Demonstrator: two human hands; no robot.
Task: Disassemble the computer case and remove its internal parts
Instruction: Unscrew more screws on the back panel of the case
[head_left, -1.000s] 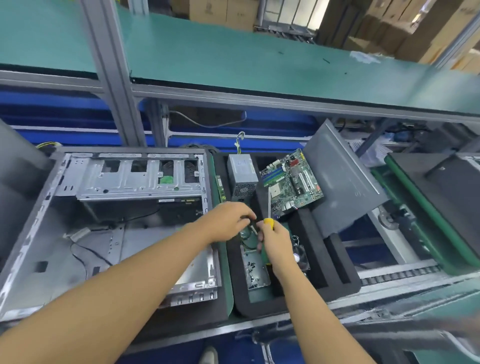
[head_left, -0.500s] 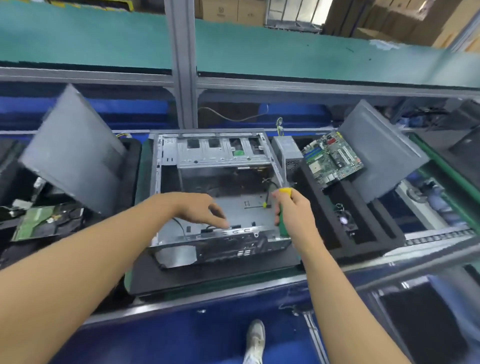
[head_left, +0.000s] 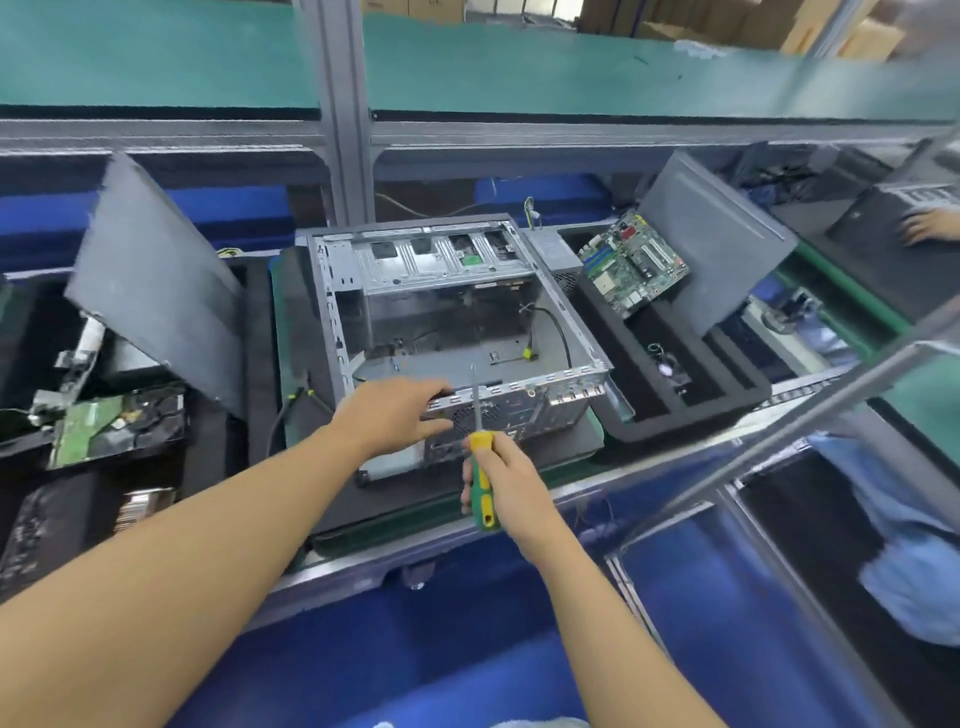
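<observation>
The open grey computer case (head_left: 363, 280) lies on its side on a dark mat, mostly hollow, with a black cable (head_left: 558, 327) loose inside. My left hand (head_left: 395, 413) grips the near rear edge of the case, thumb under and fingers over it. My right hand (head_left: 501, 475) holds a yellow-green screwdriver (head_left: 482, 480) upright, its shaft pointing up in front of the case's rear panel. The green motherboard (head_left: 631, 262) and the power supply (head_left: 550, 249) lie in the black foam tray (head_left: 691, 410) to the right.
One grey side panel (head_left: 156, 291) leans at the left, another (head_left: 717, 244) at the right. More boards and parts (head_left: 98, 426) lie at far left. Another person's hand (head_left: 930, 228) rests on a case far right. A metal rail (head_left: 779, 431) crosses diagonally at right.
My view and hands moved from the foam tray to the case. My left hand came out of the case and took hold of its near edge; the screwdriver dropped lower, in front of the rear panel.
</observation>
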